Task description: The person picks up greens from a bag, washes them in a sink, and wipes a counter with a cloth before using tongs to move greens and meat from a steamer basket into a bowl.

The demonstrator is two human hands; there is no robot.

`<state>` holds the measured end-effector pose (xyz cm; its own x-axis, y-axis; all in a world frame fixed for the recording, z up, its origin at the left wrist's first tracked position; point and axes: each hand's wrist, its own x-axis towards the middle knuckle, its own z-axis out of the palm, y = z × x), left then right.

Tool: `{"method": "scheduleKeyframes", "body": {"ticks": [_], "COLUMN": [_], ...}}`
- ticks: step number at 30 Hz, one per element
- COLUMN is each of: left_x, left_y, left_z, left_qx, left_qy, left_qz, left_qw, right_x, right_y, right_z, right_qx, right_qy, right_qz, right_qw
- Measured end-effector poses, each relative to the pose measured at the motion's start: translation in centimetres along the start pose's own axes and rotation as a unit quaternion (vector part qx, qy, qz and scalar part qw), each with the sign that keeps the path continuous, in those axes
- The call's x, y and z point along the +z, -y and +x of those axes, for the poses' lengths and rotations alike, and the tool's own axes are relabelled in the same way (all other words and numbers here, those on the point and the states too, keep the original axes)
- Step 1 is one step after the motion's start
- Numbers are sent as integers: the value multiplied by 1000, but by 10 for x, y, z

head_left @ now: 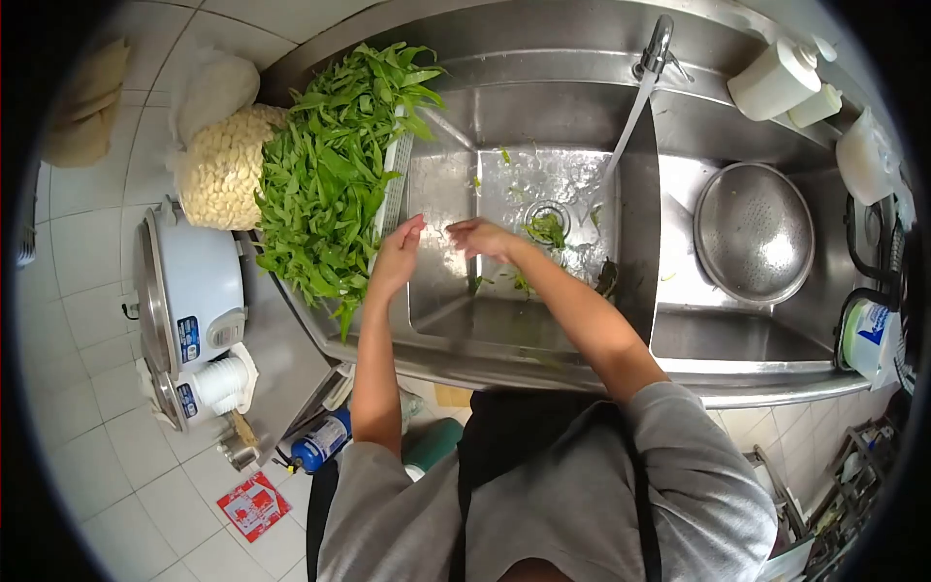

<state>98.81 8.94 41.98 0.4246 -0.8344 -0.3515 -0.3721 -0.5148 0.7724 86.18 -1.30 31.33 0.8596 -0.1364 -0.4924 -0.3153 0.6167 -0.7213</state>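
Observation:
Both hands hover over the left sink basin [441, 184], apart from each other. My left hand [396, 256] is beside the heap of long green leaves [330, 179], its fingers loosely bent with nothing visible in them. Fingers stretched to the left, my right hand [485, 239] is open and holds nothing. The leaves are piled on a white plastic basket [396, 175], most of which they hide. Below the hands, a clump of wet leaves [546, 230] lies at the drain, with scraps scattered around it. Water runs from the faucet [657, 48] into this basin.
A metal colander [756, 233] sits in the right basin. White bottles [774, 80] stand at the back right. On the left are a bag of pale peeled cloves or beans [223, 170] and a rice cooker-like appliance [206, 281]. A blue cylinder [320, 441] is below the counter.

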Motion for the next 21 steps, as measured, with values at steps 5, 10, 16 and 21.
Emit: {"method": "scheduleKeyframes", "body": {"ticks": [5, 10, 16, 21], "left_x": [1, 9, 58, 179], "left_y": [-17, 76, 95, -4], "left_z": [-49, -89, -39, -16], "left_qx": [-106, -94, -154, 40], "left_qy": [19, -232, -292, 40], "left_qz": [180, 276, 321, 62], "left_qw": [978, 928, 888, 997], "right_x": [-106, -176, -186, -162], "right_y": [-28, 6, 49, 69], "right_z": [-49, -110, -99, -110], "right_qx": [-155, -280, -324, -365], "right_qy": [-245, -271, -219, -234], "right_qz": [316, 583, 567, 507], "right_qw": [904, 713, 725, 745]}}
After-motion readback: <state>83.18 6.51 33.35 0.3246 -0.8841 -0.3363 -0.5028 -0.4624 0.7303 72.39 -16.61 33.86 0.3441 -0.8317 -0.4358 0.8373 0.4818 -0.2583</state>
